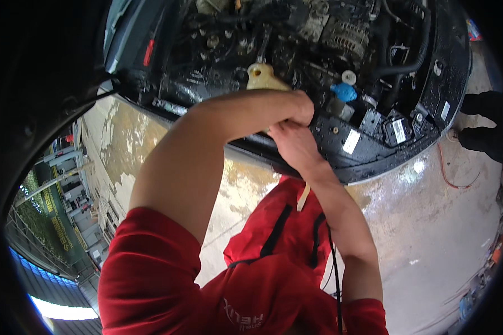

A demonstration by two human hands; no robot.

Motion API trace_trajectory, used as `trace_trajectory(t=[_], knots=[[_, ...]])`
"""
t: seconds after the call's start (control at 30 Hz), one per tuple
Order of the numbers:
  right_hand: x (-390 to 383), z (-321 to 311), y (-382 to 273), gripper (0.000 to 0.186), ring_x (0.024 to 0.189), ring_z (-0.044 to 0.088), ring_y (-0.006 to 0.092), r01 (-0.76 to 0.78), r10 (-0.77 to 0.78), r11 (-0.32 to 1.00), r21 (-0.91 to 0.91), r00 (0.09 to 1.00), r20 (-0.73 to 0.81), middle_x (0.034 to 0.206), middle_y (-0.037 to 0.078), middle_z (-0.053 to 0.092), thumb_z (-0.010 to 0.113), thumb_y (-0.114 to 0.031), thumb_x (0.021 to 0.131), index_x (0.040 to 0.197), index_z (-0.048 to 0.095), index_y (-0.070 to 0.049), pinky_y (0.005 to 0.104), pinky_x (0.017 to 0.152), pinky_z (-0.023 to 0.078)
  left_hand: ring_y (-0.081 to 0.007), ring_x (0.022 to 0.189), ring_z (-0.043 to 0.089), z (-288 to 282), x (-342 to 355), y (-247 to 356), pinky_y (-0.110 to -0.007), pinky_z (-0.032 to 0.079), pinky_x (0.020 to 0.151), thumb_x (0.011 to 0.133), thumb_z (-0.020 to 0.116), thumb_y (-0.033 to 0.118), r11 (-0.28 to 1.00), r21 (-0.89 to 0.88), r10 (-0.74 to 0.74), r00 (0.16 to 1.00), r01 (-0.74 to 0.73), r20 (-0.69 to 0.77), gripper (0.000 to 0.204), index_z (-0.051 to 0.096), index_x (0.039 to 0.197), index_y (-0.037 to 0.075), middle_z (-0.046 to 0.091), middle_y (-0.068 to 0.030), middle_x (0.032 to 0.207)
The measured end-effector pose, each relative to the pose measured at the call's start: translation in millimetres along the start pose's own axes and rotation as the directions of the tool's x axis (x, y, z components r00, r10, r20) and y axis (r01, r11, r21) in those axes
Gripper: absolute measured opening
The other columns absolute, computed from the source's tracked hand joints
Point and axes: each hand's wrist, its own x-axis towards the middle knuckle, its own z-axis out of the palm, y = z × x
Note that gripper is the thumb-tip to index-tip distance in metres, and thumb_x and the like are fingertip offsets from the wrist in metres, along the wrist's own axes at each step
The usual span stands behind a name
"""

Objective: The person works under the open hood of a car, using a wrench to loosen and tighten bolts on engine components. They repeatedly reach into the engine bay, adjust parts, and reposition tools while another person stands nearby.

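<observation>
My left hand (300, 107) is closed beside a cream-yellow plastic reservoir (264, 78) at the engine bay's front. Just below it, my right hand (292, 137) is curled at the dark front panel (341, 156), its fingertips partly under my left hand. What both fingers hold is hidden. A blue cap (343, 92) and a white cap (349, 77) sit to the right of my hands. A narrow pale strip (303, 197) hangs below the panel beside my right forearm.
The open engine bay (296, 33) fills the top, with the dark raised hood (44, 67) at the left. Another person's dark legs (480, 134) stand at the right, near a red hose (452, 181) on the concrete floor (419, 234). Workshop equipment (70, 190) lines the left.
</observation>
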Motion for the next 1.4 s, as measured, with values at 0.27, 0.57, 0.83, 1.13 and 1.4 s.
trace_trajectory(t=[0.27, 0.57, 0.83, 1.13, 1.4], knots=[[-12, -16, -2, 0.007, 0.082, 0.075, 0.0280, -0.079, 0.081, 0.996, -0.039, 0.994, 0.067, 0.090, 0.012, 0.071, 0.061, -0.011, 0.095, 0.098, 0.061, -0.006, 0.0420, 0.065, 0.060, -0.0290, 0.112, 0.071, -6, -6, 0, -0.049, 0.060, 0.088, 0.078, 0.078, 0.023, 0.973, 0.155, 0.170, 0.985, -0.171, 0.020, 0.040, 0.081, 0.118, 0.022, 0.078, -0.0046, 0.120], [-24, -22, 0, 0.008, 0.080, 0.074, 0.0285, -0.135, 0.134, 0.991, 0.004, 0.986, 0.094, 0.088, 0.011, 0.070, 0.059, -0.011, 0.094, 0.100, 0.062, -0.005, 0.0413, 0.064, 0.060, -0.0290, 0.120, 0.067, -24, -37, 8, -0.050, 0.057, 0.092, 0.084, 0.078, 0.029, 0.951, 0.192, 0.213, 0.965, -0.241, 0.154, 0.041, 0.078, 0.124, 0.020, 0.074, -0.0044, 0.129], [-38, -55, 21, 0.009, 0.092, 0.073, 0.0303, -0.114, 0.142, 0.983, -0.144, 0.969, 0.200, 0.096, 0.013, 0.069, 0.058, -0.009, 0.090, 0.098, 0.062, -0.007, 0.0440, 0.071, 0.061, -0.0305, 0.121, 0.066, -23, -42, 5, -0.049, 0.056, 0.096, 0.084, 0.079, 0.027, 0.975, 0.097, 0.186, 0.975, -0.198, 0.118, 0.044, 0.077, 0.127, 0.017, 0.072, -0.0063, 0.133], [-53, -49, 35, 0.011, 0.089, 0.069, 0.0328, -0.055, 0.084, 0.983, -0.177, 0.983, 0.164, 0.092, 0.011, 0.064, 0.064, -0.012, 0.096, 0.099, 0.057, -0.005, 0.0436, 0.074, 0.059, -0.0260, 0.111, 0.071, -10, -18, 7, -0.045, 0.057, 0.090, 0.086, 0.075, 0.022, 0.986, 0.087, 0.132, 0.981, -0.145, 0.141, 0.035, 0.079, 0.121, 0.018, 0.077, -0.0033, 0.121], [-25, -35, 3, 0.012, 0.089, 0.073, 0.0279, -0.049, 0.066, 0.991, -0.124, 0.988, 0.137, 0.095, 0.013, 0.067, 0.059, -0.009, 0.090, 0.099, 0.062, -0.003, 0.0375, 0.075, 0.061, -0.0333, 0.108, 0.069, -13, -36, -8, -0.046, 0.058, 0.089, 0.083, 0.073, 0.020, 0.950, 0.033, 0.311, 0.949, -0.309, -0.050, 0.036, 0.080, 0.116, 0.010, 0.076, -0.0107, 0.121]])
